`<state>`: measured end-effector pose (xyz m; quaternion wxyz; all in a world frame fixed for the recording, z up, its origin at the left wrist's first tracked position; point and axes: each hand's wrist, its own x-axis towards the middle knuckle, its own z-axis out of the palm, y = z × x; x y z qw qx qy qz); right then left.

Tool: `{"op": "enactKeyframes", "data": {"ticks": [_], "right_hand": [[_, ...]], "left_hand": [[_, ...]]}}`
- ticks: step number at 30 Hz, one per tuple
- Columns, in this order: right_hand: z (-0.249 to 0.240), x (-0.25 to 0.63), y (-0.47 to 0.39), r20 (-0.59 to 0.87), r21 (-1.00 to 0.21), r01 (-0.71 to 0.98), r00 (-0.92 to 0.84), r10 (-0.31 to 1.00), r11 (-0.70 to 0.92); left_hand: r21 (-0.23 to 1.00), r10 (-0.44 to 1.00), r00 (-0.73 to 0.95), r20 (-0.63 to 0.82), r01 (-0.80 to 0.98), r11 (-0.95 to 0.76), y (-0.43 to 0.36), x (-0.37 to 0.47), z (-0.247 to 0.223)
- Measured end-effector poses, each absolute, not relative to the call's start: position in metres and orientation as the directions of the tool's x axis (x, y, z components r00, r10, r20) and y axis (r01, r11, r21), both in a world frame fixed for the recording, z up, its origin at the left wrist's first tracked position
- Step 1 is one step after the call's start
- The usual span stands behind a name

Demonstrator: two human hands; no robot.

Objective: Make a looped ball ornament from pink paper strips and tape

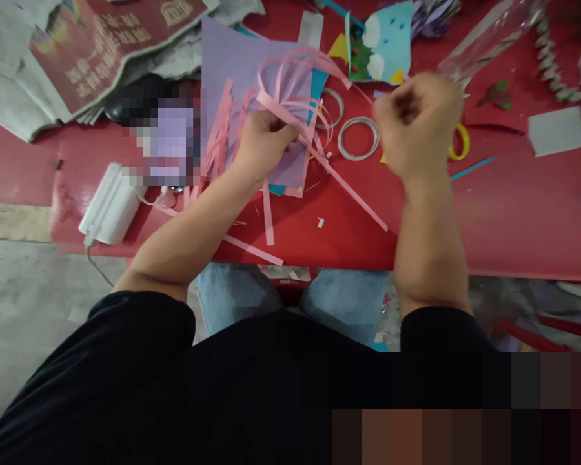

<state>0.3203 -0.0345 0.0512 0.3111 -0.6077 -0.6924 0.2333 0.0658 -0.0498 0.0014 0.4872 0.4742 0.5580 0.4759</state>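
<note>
My left hand point(271, 142) is closed in a pinch on a bundle of pink paper strips point(297, 61), whose loops arch above the fingers. One long strip slants from it toward the table's front edge. My right hand point(419, 126) is raised to the right, fingers curled together and slightly blurred. A thin pink strip end runs from the loops to its fingertips. Beneath the left hand lies a purple paper sheet point(232, 58) over blue sheets. More loose pink strips point(217, 139) lie left of that hand. Between the hands rests a thin grey-white ring point(359, 138), perhaps a tape roll.
On the red table point(508, 213) are a white power bank point(110, 203) with a cable, newspapers point(10, 71) and a black rounded object point(138, 97). Farther right sit a painted blue card point(390, 39), a yellow ring point(459, 142), a clear bottle point(494, 39) and a pale paper square point(558, 131).
</note>
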Motion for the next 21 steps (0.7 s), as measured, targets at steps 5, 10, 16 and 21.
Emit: {"op": "enactKeyframes", "data": {"ticks": [5,10,16,21], "right_hand": [[0.036,0.286,-0.061,0.0,-0.489,0.829,-0.31,0.951,0.27],[0.016,0.278,-0.056,-0.057,-0.456,0.85,-0.325,0.944,0.264],[0.019,0.273,-0.062,0.018,-0.665,0.711,-0.289,0.957,0.228],[0.026,0.267,-0.071,0.016,-0.7,0.692,-0.235,0.972,0.179]], "left_hand": [[0.991,0.997,-0.004,-0.073,0.115,0.073,-0.049,0.067,0.002],[0.968,0.995,-0.005,0.102,0.229,-0.098,-0.053,0.069,0.002],[0.953,0.983,-0.063,0.172,0.261,-0.151,-0.065,0.077,0.023],[0.97,0.985,-0.116,0.124,0.221,-0.095,-0.072,0.08,0.031]]}}
